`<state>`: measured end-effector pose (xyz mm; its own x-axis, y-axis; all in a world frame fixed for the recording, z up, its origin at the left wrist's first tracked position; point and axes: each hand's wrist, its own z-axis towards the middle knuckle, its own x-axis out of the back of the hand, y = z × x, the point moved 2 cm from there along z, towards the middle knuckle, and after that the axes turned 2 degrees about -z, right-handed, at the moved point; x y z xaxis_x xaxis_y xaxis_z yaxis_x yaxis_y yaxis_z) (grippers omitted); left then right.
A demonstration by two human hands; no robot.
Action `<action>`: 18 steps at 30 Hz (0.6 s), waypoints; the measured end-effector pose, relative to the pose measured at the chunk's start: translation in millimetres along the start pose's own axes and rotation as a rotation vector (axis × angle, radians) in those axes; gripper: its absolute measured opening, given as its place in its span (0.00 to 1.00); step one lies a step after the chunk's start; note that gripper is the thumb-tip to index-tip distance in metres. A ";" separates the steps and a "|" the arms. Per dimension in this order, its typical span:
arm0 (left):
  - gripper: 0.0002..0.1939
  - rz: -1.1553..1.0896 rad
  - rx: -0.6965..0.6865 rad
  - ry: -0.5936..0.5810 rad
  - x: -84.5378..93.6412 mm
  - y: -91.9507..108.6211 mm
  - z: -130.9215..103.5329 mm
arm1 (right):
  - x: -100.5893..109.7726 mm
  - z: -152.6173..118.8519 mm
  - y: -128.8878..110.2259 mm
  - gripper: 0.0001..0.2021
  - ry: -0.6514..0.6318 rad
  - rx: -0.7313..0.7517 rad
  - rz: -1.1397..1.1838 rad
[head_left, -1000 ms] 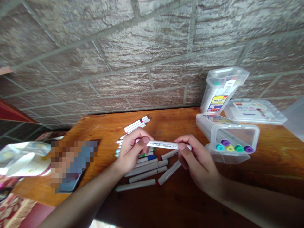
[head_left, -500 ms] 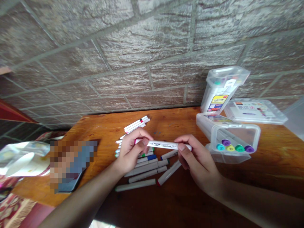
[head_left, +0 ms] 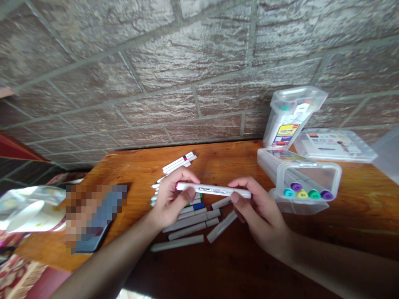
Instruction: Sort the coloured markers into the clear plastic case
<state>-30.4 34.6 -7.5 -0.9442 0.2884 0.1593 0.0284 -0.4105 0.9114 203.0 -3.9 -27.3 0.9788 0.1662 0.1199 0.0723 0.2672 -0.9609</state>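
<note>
A white marker (head_left: 213, 189) with magenta ends and black print lies level between my two hands, above the table. My left hand (head_left: 173, 197) pinches its left end between thumb and fingers. Its right end is gripped by the thumb and fingers of my right hand (head_left: 260, 207). Below them, several white markers (head_left: 191, 220) with blue, green and red ends are spread on the wood, some partly covered by my hands. To the right, a clear marker case (head_left: 336, 178) lies on its side, its open end showing several markers with teal, purple, yellow and green caps.
An upright clear case (head_left: 282, 124) of markers stands by the brick wall (head_left: 218, 95). Beside it lies a flat clear box (head_left: 336, 145). On the wooden table (head_left: 131, 166) at left are a phone (head_left: 99, 224), partly pixelated, and a crumpled plastic package (head_left: 34, 207).
The left fingers have shifted a little on the marker, so more of its magenta left end shows. My right fingers have moved slightly too, uncovering the right tip.
</note>
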 end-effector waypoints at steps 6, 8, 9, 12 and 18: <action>0.09 0.028 -0.025 -0.032 0.9 0.5 -0.2 | 1.6 0.5 -3.3 0.05 0.001 0.036 -0.036; 0.09 0.029 -0.033 -0.043 0.9 1.3 -0.3 | 1.8 0.6 -3.4 0.05 0.001 0.041 -0.035; 0.08 0.031 -0.038 -0.047 0.9 1.7 -0.4 | 1.8 0.6 -3.3 0.05 0.001 0.042 -0.034; 0.08 0.043 -0.047 -0.047 1.0 2.3 0.1 | 1.9 0.5 -3.0 0.05 -0.003 0.042 -0.035; 0.07 0.059 -0.049 -0.036 0.8 2.7 1.3 | 1.6 0.0 -1.2 0.05 -0.003 0.030 -0.032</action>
<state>-30.7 34.9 -4.4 -0.9288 0.2931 0.2268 0.0670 -0.4690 0.8806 204.5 -4.0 -25.9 0.9755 0.1595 0.1516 0.0983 0.3004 -0.9487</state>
